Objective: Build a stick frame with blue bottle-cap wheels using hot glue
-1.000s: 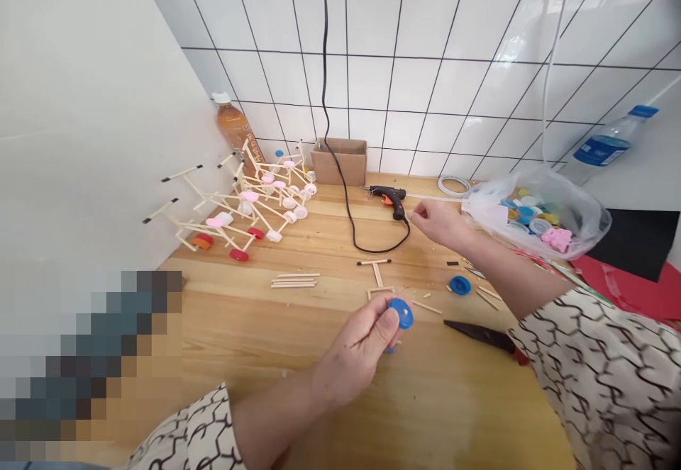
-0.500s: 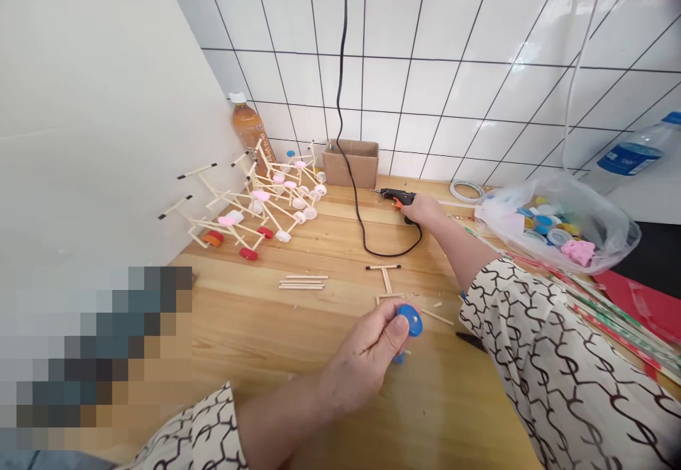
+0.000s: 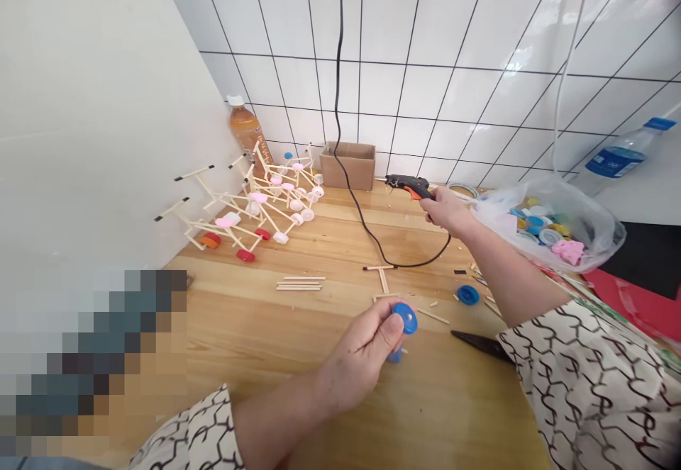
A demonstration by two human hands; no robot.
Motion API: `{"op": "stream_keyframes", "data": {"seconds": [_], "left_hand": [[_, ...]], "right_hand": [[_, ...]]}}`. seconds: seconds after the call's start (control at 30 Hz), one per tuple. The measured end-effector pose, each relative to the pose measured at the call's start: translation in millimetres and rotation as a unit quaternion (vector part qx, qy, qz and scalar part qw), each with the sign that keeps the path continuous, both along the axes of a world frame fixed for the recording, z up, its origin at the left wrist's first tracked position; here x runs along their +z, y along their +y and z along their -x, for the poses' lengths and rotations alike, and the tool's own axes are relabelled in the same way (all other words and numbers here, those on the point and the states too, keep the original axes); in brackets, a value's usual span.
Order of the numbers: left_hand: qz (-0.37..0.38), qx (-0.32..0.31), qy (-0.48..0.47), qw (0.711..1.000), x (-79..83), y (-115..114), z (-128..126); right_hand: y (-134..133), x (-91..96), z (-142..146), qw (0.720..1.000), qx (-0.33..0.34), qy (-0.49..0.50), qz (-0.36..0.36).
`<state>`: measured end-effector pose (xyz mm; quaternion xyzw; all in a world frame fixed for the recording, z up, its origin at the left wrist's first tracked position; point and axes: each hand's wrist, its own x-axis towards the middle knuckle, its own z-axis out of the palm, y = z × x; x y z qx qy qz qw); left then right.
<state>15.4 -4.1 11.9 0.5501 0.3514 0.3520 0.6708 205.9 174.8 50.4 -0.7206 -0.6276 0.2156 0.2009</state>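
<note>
My left hand (image 3: 367, 349) is closed on a blue bottle cap (image 3: 405, 318), with the thumb at its edge. A bit of blue (image 3: 394, 355) shows below the fingers; I cannot tell what it is. My right hand (image 3: 445, 209) grips the handle of a black hot glue gun (image 3: 407, 185) with an orange trigger, held above the table with its nozzle pointing left. Behind my left hand lies a T-shaped stick frame (image 3: 384, 278) with dark ends, partly hidden by the fingers. Another blue bottle cap (image 3: 468, 295) rests to the right.
Stick-and-cap models (image 3: 255, 200) stand at the left beside a tea bottle (image 3: 247, 133). Loose sticks (image 3: 299, 283) lie mid-table. A cardboard box (image 3: 347, 165) is against the wall, a bag of caps (image 3: 601, 232) at the right. Black scissors (image 3: 479, 342) lie near my right sleeve; a cord (image 3: 367, 232) crosses the table.
My right hand has lifted the glue gun off the table and moved it right, shifting its cord. The blue cap on the table has come into view. My left hand stays nearly still.
</note>
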Motion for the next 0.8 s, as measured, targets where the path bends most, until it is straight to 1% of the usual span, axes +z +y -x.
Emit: {"op": "stream_keyframes", "data": {"seconds": [0.17, 0.23, 0.3, 0.4, 0.43, 0.47, 0.5, 0.57, 0.7, 0.8], "left_hand": [[-0.011, 0.003, -0.001, 1.000, -1.8, 1, 1], [-0.014, 0.005, -0.002, 1.000, -1.9, 2, 1], [-0.019, 0.005, -0.006, 1.000, -1.9, 2, 2], [-0.016, 0.007, -0.011, 1.000, -3.6, 3, 2], [-0.012, 0.009, -0.012, 1.000, -4.7, 3, 2], [-0.009, 0.013, -0.015, 1.000, -6.0, 3, 2], [-0.006, 0.017, -0.018, 1.000, -7.3, 3, 2], [-0.004, 0.023, -0.018, 1.000, -9.4, 3, 2], [-0.030, 0.026, 0.002, 0.999, -9.7, 5, 3], [-0.053, 0.025, 0.017, 0.998, -8.5, 8, 5]], "right_hand": [[-39, 17.0, -15, 0.995, -0.003, 0.023, -0.100], [-56, 21.6, -20, 0.988, -0.010, 0.036, -0.149], [-73, 24.6, -26, 0.982, -0.017, 0.065, -0.176], [-96, 25.9, -38, 0.974, 0.012, 0.158, -0.160], [-103, 25.7, -43, 0.962, 0.032, 0.231, -0.139], [-109, 25.2, -48, 0.951, 0.049, 0.282, -0.119], [-115, 24.6, -53, 0.942, 0.062, 0.311, -0.108], [-127, 22.5, -64, 0.944, 0.076, 0.311, -0.079], [-151, 15.4, -81, 0.962, 0.141, 0.231, -0.042], [-168, 11.6, -86, 0.961, 0.158, 0.226, -0.021]]}}
